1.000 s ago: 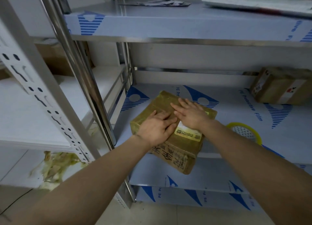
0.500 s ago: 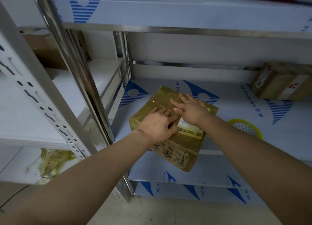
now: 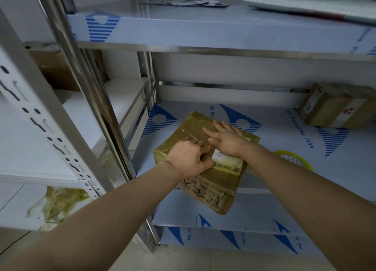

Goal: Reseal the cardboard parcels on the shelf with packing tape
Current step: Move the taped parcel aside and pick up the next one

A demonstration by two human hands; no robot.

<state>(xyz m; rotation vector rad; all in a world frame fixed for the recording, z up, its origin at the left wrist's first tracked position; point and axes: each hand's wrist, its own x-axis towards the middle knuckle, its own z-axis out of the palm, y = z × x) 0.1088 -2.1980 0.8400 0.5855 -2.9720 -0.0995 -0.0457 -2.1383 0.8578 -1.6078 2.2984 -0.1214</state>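
A brown cardboard parcel (image 3: 184, 131) wrapped in yellowish tape lies on the steel shelf (image 3: 335, 169), its near corner jutting over the front edge. My left hand (image 3: 188, 159) rests on the parcel's top with its fingers bent against the tape. My right hand (image 3: 226, 138) lies flat just behind it, fingers straight and pressing the top. A white label (image 3: 227, 163) shows between my wrists. A yellow tape roll (image 3: 295, 161) lies on the shelf to the right, partly hidden by my right forearm.
A second cardboard parcel (image 3: 337, 106) stands at the shelf's back right. A shiny steel post (image 3: 91, 83) and a white perforated upright (image 3: 40, 116) stand to the left. Crumpled yellow tape scraps (image 3: 59, 205) lie low on the left. Papers rest on the upper shelf (image 3: 203, 28).
My left hand's fingers have curled in over the parcel's top and drawn back slightly. My right hand stays flat on the parcel. The camera view has shifted a little.
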